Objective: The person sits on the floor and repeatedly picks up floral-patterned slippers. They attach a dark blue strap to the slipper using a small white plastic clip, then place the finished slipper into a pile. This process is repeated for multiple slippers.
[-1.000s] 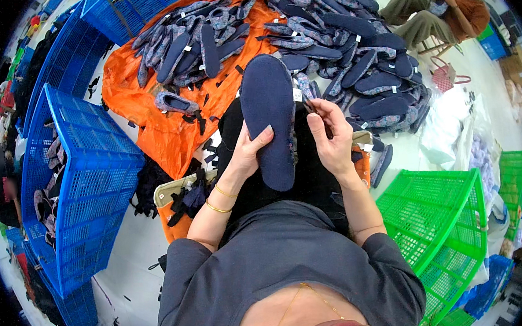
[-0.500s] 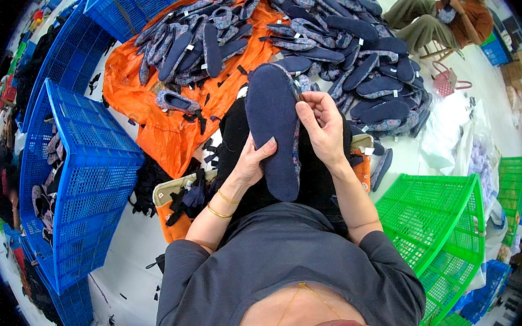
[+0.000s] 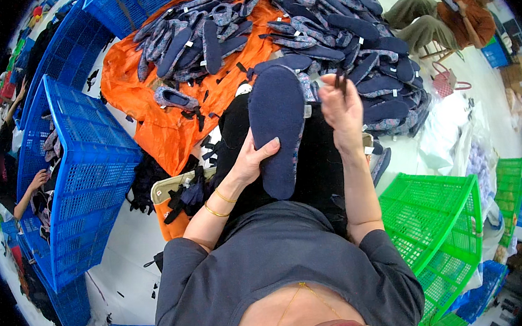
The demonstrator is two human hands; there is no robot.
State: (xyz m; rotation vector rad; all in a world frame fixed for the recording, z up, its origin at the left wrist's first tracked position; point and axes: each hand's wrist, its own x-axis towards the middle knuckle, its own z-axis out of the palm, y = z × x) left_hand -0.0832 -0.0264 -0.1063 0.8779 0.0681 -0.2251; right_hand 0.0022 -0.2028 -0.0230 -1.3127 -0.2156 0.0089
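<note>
Head view, against half a second ago: the large things stand as they did, while the left edge and the right hand have changed. One orange sheet (image 3: 164, 137) lies spread on the far left of the floor. At least four blue crates (image 3: 95, 194) stand on the left; two hands of a co-worker (image 3: 40, 178), absent before, now show at them, the nearer one at a crate with slippers in it. On the right are at least three green crates (image 3: 421, 211), the largest near. Slippers form two heaps, too tangled to count: the left heap (image 3: 210, 47) on the sheet, the right heap (image 3: 354, 27) bigger and beside it. One loose slipper (image 3: 175, 97) lies just nearer than the left heap. One held slipper (image 3: 279, 131) is over the lap, sole showing, toe far; the left hand (image 3: 252, 162) keeps its grip on the left side, thumb across the sole. The right hand (image 3: 343, 110) has come off the slipper's right edge and is apart from it, its grip narrow. Two gold bangles (image 3: 218, 213) circle the left wrist. One white tag (image 3: 308, 110), hidden earlier, shows at the slipper's right edge. One thin dark piece (image 3: 341, 85), blurred, is pinched in the right fingers.
</note>
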